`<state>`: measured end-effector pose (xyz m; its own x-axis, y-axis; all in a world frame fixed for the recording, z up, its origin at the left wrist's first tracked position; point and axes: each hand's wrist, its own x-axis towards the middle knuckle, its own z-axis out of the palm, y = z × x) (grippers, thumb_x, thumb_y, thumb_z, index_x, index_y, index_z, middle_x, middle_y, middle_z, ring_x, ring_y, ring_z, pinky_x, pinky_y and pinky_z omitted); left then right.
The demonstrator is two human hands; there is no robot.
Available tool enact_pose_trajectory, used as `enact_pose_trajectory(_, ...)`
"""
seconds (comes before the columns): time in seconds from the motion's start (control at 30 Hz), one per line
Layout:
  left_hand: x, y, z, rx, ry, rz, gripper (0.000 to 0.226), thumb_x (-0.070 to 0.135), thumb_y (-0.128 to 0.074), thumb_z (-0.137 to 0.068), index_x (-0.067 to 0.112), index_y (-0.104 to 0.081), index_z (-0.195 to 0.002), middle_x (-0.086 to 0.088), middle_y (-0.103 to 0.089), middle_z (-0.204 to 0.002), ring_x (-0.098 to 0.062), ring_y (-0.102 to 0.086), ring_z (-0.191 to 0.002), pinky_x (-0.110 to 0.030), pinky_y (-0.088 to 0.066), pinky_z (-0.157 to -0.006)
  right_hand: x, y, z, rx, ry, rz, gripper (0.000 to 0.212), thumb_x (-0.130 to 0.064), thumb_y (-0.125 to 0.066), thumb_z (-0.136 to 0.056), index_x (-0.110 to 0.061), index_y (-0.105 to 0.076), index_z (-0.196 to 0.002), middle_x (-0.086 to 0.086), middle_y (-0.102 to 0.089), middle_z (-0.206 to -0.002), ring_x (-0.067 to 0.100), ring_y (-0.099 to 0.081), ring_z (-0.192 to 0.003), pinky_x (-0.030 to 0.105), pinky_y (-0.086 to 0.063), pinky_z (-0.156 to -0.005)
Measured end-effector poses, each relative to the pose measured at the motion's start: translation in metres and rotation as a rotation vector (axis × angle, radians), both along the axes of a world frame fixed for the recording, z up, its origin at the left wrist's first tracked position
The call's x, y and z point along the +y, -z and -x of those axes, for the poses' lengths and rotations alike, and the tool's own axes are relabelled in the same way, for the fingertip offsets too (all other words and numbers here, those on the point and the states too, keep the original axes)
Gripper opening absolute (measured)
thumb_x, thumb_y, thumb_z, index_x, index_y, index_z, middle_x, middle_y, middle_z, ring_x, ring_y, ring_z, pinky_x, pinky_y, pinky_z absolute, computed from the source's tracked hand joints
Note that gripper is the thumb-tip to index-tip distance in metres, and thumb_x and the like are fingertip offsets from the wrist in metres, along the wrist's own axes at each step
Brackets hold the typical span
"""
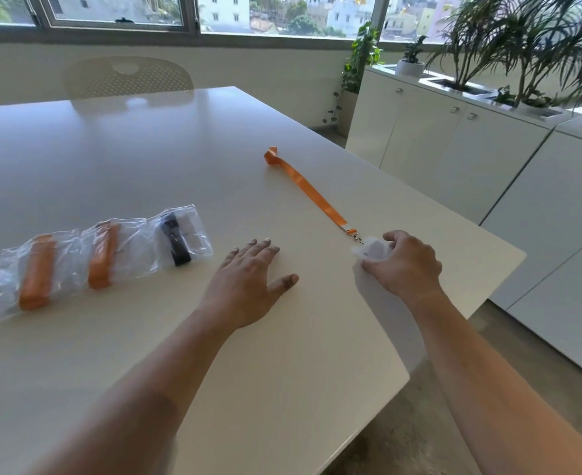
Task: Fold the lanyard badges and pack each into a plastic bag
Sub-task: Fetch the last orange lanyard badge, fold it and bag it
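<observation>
Left forearm (138, 389) and right forearm (488, 365) reach in over the near edge of the table (282, 371).

Left hand (248, 279): palm down on the tabletop, fingers straight and slightly spread, holding nothing. Judged idle or bracing, and free to take the strap.

Right hand (407, 265): near the right table edge, fingers curled over the clear badge holder (368, 252), gripping it low against the tabletop. Judged reason: anchor the stiff end so the strap can be folded back toward it.

Orange lanyard (311, 192): runs from the metal clip (357, 236) at the holder away to the far left. It lies flat and nearly straight, far end curled into a small loop. Not yet folded. No empty bag identifiable beside it.

Left of the left hand and apart from it, a row of plastic bags with edges overlapping:
- near-left bag (32, 272) and middle bag (108, 252) each hold a folded orange strap;
- far-right bag (180, 238) holds a black one.

Judged the finished pile, set aside from the working area.

Far side: chair back (128, 77). Far right: white cabinets (454, 156) with plants (522, 46).
</observation>
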<state>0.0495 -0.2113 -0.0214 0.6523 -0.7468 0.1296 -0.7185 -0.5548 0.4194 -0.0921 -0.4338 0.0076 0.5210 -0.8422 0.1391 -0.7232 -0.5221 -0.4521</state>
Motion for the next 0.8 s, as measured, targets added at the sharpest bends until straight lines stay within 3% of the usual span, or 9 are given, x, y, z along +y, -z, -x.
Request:
enact_pose_trajectory(0.2, 0.001, -0.003, -0.001, 0.04, -0.009, 0.035, 0.073, 0.066, -0.05, -0.089, 0.025, -0.039, -0.148, 0.006, -0.031, -0.161, -0.011, -0.019, -0.151, -0.034, -0.012, -0.124, 0.011, -0.008, -0.002, -0.144, -0.018, 0.033, 0.077, -0.05, -0.079, -0.058, -0.02, -0.058, -0.127, 0.008, -0.059, -0.119, 0.029, -0.059, -0.108, 0.037, -0.046, -0.091)
enact_pose_trajectory(0.27, 0.002, -0.006, -0.001, 0.107, -0.024, 0.063, 0.071, 0.062, -0.057, -0.088, 0.025, -0.042, -0.146, 0.005, -0.037, -0.158, -0.014, -0.026, -0.149, -0.036, -0.019, -0.122, 0.016, -0.013, -0.004, -0.246, -0.045, -0.006, 0.079, -0.046, -0.08, -0.058, -0.018, -0.058, -0.128, 0.007, -0.055, -0.117, 0.025, -0.061, -0.099, 0.027, -0.044, -0.084)
enact_pose_trajectory(0.37, 0.005, -0.016, 0.001, 0.241, -0.066, 0.156, 0.066, 0.062, -0.063, -0.084, 0.031, -0.048, -0.14, 0.005, -0.051, -0.147, -0.016, -0.043, -0.138, -0.036, -0.037, -0.111, 0.031, -0.025, -0.01, -0.365, -0.108, -0.052, 0.077, -0.042, -0.083, -0.058, -0.019, -0.059, -0.128, 0.001, -0.047, -0.11, 0.018, -0.056, -0.088, 0.024, -0.042, -0.08)
enact_pose_trajectory(0.57, 0.028, -0.059, 0.014, 0.607, -0.011, 0.553, 0.052, 0.065, -0.064, -0.075, 0.03, -0.066, -0.114, 0.011, -0.073, -0.105, -0.005, -0.069, -0.103, -0.021, -0.054, -0.083, 0.09, -0.053, -0.029, -0.617, -0.325, -0.224, 0.073, -0.045, -0.085, -0.063, -0.024, -0.055, -0.126, 0.005, -0.054, -0.118, 0.021, -0.062, -0.1, 0.036, -0.06, -0.081)
enact_pose_trajectory(0.7, 0.066, -0.084, 0.021, 0.669, 0.037, 0.761, 0.042, 0.058, -0.06, -0.08, 0.024, -0.071, -0.103, 0.001, -0.077, -0.098, -0.014, -0.074, -0.089, -0.025, -0.056, -0.071, 0.141, -0.068, -0.044, -0.661, -0.492, -0.305, 0.078, -0.062, -0.08, -0.062, -0.031, -0.05, -0.127, -0.002, -0.057, -0.122, 0.019, -0.059, -0.108, 0.028, -0.059, -0.079)
enact_pose_trajectory(0.8, 0.101, -0.093, 0.021, 0.672, -0.035, 0.891, 0.03, 0.044, -0.061, -0.085, 0.017, -0.072, -0.092, 0.0, -0.077, -0.085, -0.014, -0.073, -0.078, -0.024, -0.056, -0.064, 0.181, -0.073, -0.056, -0.683, -0.597, -0.347, 0.079, -0.067, -0.077, -0.058, -0.032, -0.053, -0.125, -0.006, -0.059, -0.118, 0.016, -0.06, -0.105, 0.031, -0.06, -0.078)
